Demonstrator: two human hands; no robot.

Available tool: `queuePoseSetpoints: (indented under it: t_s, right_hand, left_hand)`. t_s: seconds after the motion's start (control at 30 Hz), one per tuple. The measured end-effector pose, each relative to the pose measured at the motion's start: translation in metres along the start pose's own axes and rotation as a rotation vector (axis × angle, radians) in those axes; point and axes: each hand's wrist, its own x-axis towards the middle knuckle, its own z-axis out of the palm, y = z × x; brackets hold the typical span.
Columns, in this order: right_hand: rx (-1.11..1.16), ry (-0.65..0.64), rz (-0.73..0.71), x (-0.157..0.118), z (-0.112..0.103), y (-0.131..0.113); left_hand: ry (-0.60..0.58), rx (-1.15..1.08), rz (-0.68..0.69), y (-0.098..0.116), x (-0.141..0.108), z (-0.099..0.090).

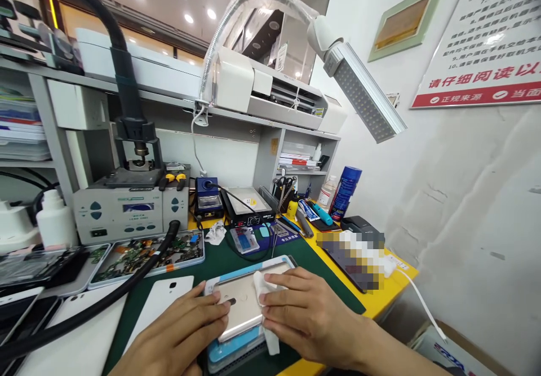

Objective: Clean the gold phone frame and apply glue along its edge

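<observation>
A pale gold smartphone (240, 311) lies back side up on a blue-edged tray or box (230, 352) at the lower middle. My left hand (186, 322) is over the phone's left end, its fingers pressed on the phone and holding it steady; the thumb is hidden. In my right hand (310, 311) a white tissue (273, 339) is pinched against the phone's back, and part of it hangs over the near edge. Beneath the tray is a dark green mat (321, 266). A white phone back cover (163, 297) lies beside my left hand.
A black hose (143, 269) crosses the left side from the grey soldering station (127, 212). Behind are a tray of circuit boards (186, 257), a crumpled tissue (216, 233) and a power supply (249, 218). At right stand a blue spray can (347, 193) and a dark phone (346, 266).
</observation>
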Motion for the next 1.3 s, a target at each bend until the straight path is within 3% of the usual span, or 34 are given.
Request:
queuePoseSetpoints:
  t_s: [0.23,0.43,0.6,0.7,0.77,0.97,1.13,1.2,1.3]
  right_hand:
    - [0.009,-0.011,-0.025,0.026,0.022,-0.021]
    - [-0.039,0.07,-0.034,0.033,0.039,-0.031]
    - [0.011,0.099,0.027,0.035,0.044,-0.036]
    - [0.053,0.085,0.089,0.041,0.044,-0.038]
    - [0.057,0.07,0.129,0.046,0.043,-0.039]
    - [-0.004,-0.044,0.252,0.061,0.041,-0.036]
    - [0.012,-0.113,0.327,0.066,0.041,-0.032]
    - [0.04,-0.134,0.362,0.068,0.039,-0.03]
    - [0.072,-0.185,0.437,0.072,0.037,-0.027]
  left_hand:
    - [0.018,-0.046,0.067,-0.001,0.007,-0.008]
    - [0.093,-0.076,-0.052,0.009,0.004,-0.003]
    - [0.034,-0.113,-0.193,0.021,0.006,-0.009]
    - [0.033,-0.102,-0.248,0.024,0.009,-0.014]
    - [0.069,-0.116,-0.207,0.025,0.01,-0.015]
    - [-0.018,-0.177,-0.294,0.024,0.013,-0.015]
    - [0.14,-0.226,-0.298,0.022,0.013,-0.013]
    - [0.104,-0.212,-0.296,0.023,0.014,-0.013]
    - [0.059,-0.164,-0.173,0.02,0.011,-0.007]
